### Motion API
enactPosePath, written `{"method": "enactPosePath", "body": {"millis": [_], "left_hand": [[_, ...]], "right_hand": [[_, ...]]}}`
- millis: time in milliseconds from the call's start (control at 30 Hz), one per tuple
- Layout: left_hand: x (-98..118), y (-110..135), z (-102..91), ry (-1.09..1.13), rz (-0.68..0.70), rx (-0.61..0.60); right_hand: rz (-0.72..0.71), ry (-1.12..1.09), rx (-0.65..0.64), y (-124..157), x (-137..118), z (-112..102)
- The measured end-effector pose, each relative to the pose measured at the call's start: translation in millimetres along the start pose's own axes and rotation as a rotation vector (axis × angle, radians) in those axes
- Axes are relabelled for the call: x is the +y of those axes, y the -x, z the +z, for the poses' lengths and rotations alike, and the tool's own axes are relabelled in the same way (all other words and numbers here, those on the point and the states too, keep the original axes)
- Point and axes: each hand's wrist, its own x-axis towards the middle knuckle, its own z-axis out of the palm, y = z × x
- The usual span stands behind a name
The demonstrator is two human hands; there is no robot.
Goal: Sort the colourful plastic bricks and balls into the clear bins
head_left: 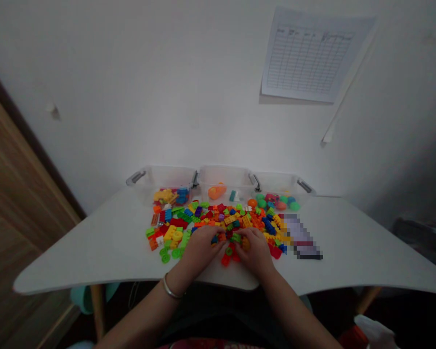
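Red, orange, yellow, green and blue studded plastic building bricks (232, 219) lie heaped on the white, curved-edged bench (105, 247). Three clear plastic bins (225, 175) stand behind the heap; bare surface stretches to its left, and the bench's front edge runs near. The left hand (202, 245) and right hand (255, 248) reach the heap's near side, fingers curled among the bricks; whether either grips one, I cannot tell.

I face one white wall (148, 72), bearing: one printed grid sheet (308, 55), tilted; one small white knob (51, 107). At my left: one wood-grained panel (18, 208). At my right lies one flat item (307, 245), pixelated. Lower left: one pale teal object (80, 298).
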Motion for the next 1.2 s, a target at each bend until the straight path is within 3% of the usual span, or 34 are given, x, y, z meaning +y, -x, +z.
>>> {"method": "enactPosePath", "body": {"millis": [133, 333, 467, 600, 833, 1033, 1200], "left_hand": [[-3.8, 4.9, -2.3, -0.149, 0.069, 0.032], [-7.6, 1.9, -3.4, -0.230, 0.123, 0.009], [-11.0, 0.3, -2.8, -0.221, 0.105, -0.022], [-11.0, 1.2, -3.7, -0.205, 0.093, -0.012], [-10.8, 3.0, -4.6, -0.200, 0.093, -0.011], [-11.9, 4.6, -3.9, -0.219, 0.086, -0.021], [-11.2, 3.8, -3.7, -0.215, 0.031, -0.022]], "right_hand": [[0.037, -0.003, 0.041, -0.8, 3.1, 1.9], [0.018, -0.018, 0.203, -14.9, 13.3, -3.2], [0.108, -0.026, 0.301, -43.7, 21.3, -20.2], [0.101, -0.023, 0.345, -87.3, 33.6, -33.9], [0.133, 0.154, 0.236, -145.1, 48.4, -26.1], [0.196, 0.304, 0.260, -150.9, 45.5, -17.8], [0.151, 0.242, 0.218, -152.4, 52.0, -13.0]]}}
